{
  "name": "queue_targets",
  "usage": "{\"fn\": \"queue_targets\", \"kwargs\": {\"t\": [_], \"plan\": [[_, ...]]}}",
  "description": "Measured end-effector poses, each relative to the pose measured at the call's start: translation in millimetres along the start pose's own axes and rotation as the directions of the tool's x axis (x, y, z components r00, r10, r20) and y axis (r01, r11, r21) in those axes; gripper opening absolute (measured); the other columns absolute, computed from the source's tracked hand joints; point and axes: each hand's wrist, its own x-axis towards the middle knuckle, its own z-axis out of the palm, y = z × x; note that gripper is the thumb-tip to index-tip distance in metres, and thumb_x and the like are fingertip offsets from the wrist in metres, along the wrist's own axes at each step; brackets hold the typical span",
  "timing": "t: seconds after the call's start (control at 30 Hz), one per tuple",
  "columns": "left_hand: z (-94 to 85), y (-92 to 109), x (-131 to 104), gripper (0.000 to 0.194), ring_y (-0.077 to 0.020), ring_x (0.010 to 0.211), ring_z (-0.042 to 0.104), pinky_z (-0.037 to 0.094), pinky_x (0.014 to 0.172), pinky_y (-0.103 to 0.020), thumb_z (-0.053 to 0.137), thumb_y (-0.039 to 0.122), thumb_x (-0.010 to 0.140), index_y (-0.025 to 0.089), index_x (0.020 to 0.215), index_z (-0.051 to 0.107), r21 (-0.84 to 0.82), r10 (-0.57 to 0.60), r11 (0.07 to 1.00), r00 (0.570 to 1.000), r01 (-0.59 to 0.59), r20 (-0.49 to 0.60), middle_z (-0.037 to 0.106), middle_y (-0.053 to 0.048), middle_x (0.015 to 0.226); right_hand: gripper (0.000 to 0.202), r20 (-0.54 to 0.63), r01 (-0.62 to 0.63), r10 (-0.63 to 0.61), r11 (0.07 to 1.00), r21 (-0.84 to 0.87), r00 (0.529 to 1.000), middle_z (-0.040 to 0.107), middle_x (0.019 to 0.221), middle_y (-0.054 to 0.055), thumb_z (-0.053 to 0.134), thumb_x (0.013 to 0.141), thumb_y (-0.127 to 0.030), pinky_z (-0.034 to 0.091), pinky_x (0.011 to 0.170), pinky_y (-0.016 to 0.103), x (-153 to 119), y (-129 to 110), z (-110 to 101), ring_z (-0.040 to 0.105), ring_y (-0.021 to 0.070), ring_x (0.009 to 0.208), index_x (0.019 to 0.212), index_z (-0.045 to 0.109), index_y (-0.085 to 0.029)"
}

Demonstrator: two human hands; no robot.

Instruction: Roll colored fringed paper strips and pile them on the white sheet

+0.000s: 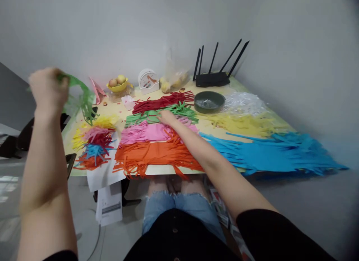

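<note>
My left hand (49, 88) is raised high at the left, closed around a bunch of green fringed strips (84, 96) that hang down to its right and are blurred. My right hand (166, 117) reaches across the table with fingers pinched at a green fringed stack (182, 110). Behind that stack lies a dark red fringed stack (164, 102). In front of it are a pink fringed stack (155, 131) and an orange fringed stack (157, 152). A pile of mixed coloured strips (97, 150) sits at the table's left edge.
Blue fringed sheets (269, 154) overhang the front right edge. Yellow strips (249, 123), clear plastic (246, 103) and a dark green bowl (209, 102) lie behind them. A black router (212, 79), a white holder (148, 82) and a yellow fruit basket (117, 87) stand along the wall.
</note>
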Motion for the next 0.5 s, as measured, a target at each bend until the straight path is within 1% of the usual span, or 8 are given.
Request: {"fn": "queue_targets", "kwargs": {"t": [0.1,0.17,0.23,0.33,0.37,0.4,0.47,0.5], "plan": [[-8.4,60,-43,0.036,-0.026,0.106,0.062,0.037,0.1,-0.045,0.045,0.028,0.092,0.008,0.106,0.071,-0.068,0.225,0.974,0.961,-0.217,0.163,0.065,-0.005,0.091,0.043,-0.246,0.098,-0.066,0.988,0.12,0.967,0.066,0.135,0.011,0.039,0.107,-0.036,0.041,0.108,0.027,-16,-32,-39,0.059,0.0178,0.127,0.132,0.064,-0.013],[-0.9,92,-66,0.029,-0.0276,0.101,0.064,0.039,0.098,-0.045,0.049,0.026,0.09,0.012,0.098,0.073,-0.161,0.352,0.934,0.904,-0.32,0.243,0.066,-0.006,0.087,0.038,-0.445,0.289,-0.139,0.912,0.29,0.885,0.069,0.129,0.009,0.053,0.101,-0.039,0.043,0.105,0.028,-31,-52,-60,0.062,0.0183,0.122,0.126,0.069,-0.015],[12.0,115,-81,0.024,-0.029,0.099,0.063,0.041,0.097,-0.044,0.052,0.025,0.088,0.014,0.093,0.073,-0.284,0.453,0.882,0.844,-0.376,0.288,0.066,-0.007,0.087,0.032,-0.476,0.392,-0.176,0.827,0.404,0.862,0.074,0.117,0.007,0.068,0.091,-0.036,0.046,0.097,0.028,-47,-63,-71,0.066,0.0195,0.11,0.116,0.074,-0.015],[30.6,137,-101,0.018,-0.0307,0.103,0.062,0.041,0.098,-0.045,0.057,0.026,0.087,0.016,0.091,0.072,-0.457,0.537,0.807,0.786,-0.374,0.306,0.067,-0.008,0.092,0.013,-0.331,0.323,-0.163,0.792,0.518,0.93,0.074,0.081,0.001,0.071,0.087,-0.024,0.044,0.073,0.023,-73,-58,-71,0.065,0.0145,0.076,0.09,0.078,-0.014],[34.9,142,-111,0.017,-0.0315,0.107,0.06,0.04,0.1,-0.046,0.059,0.026,0.086,0.017,0.093,0.072,-0.499,0.527,0.794,0.802,-0.347,0.282,0.067,-0.009,0.098,0.013,-0.295,0.289,-0.143,0.788,0.544,0.945,0.069,0.07,-0.001,0.069,0.087,-0.022,0.04,0.067,0.023,-82,-53,-67,0.061,0.0126,0.067,0.081,0.077,-0.013],[38.3,147,-124,0.017,-0.0322,0.112,0.058,0.039,0.102,-0.047,0.06,0.026,0.086,0.017,0.096,0.071,-0.536,0.485,0.788,0.842,-0.304,0.236,0.067,-0.01,0.105,0.015,-0.276,0.261,-0.119,0.782,0.566,0.954,0.065,0.064,-0.002,0.068,0.087,-0.021,0.037,0.063,0.023,-91,-46,-62,0.057,0.0115,0.062,0.075,0.075,-0.013],[43.6,158,-158,0.017,-0.0318,0.118,0.056,0.04,0.105,-0.047,0.061,0.028,0.088,0.02,0.1,0.069,-0.629,0.305,0.758,0.946,-0.173,0.107,0.065,-0.011,0.115,0.017,-0.263,0.204,-0.049,0.769,0.606,0.964,0.063,0.06,-0.003,0.069,0.085,-0.019,0.033,0.06,0.023,-110,-34,-51,0.053,0.0112,0.059,0.07,0.073,-0.014],[46.4,165,-177,0.016,-0.0302,0.115,0.057,0.042,0.103,-0.045,0.059,0.03,0.089,0.021,0.099,0.068,-0.698,0.194,0.71,0.979,-0.092,0.069,0.065,-0.011,0.112,0.017,-0.261,0.169,-0.001,0.767,0.619,0.965,0.063,0.061,-0.003,0.069,0.085,-0.019,0.033,0.06,0.023,-119,-30,-45,0.053,0.0115,0.059,0.07,0.072,-0.014]]}}
